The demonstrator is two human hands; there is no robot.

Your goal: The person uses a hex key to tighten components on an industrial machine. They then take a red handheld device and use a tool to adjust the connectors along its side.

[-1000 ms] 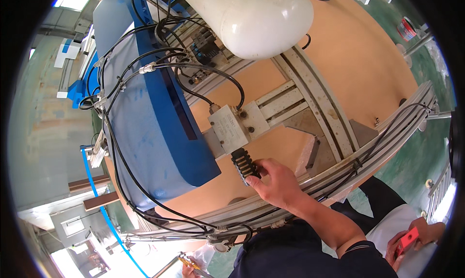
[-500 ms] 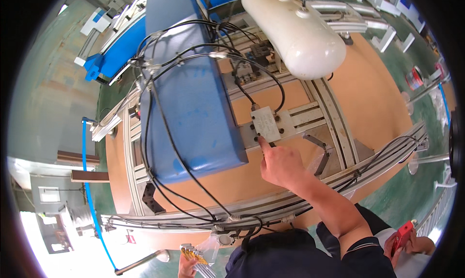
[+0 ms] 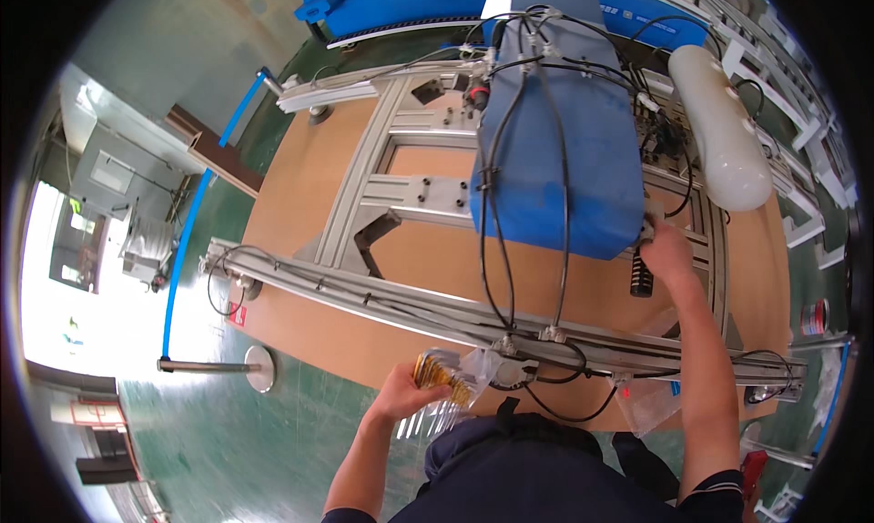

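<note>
My right hand (image 3: 667,253) reaches over the aluminium frame (image 3: 473,318) and is closed around a black ribbed tool handle (image 3: 642,275), its tip at the edge of the blue cover (image 3: 555,150). Black cables (image 3: 496,250) run over that cover and down to the front rail. My left hand (image 3: 407,391) stays low by my waist, gripping a clear plastic bag of small brass-coloured parts (image 3: 443,380) just below the front rail.
A white cylindrical tank (image 3: 719,127) lies to the right of the blue cover. The frame stands on an orange-brown board (image 3: 300,186) over a green floor. A blue hose (image 3: 187,250) runs down the left. A round metal foot (image 3: 258,368) stands at lower left.
The view has swung so the whole frame now shows. My right hand stays on the black tool handle near the blue cover. My left hand with the bag has risen into view.
</note>
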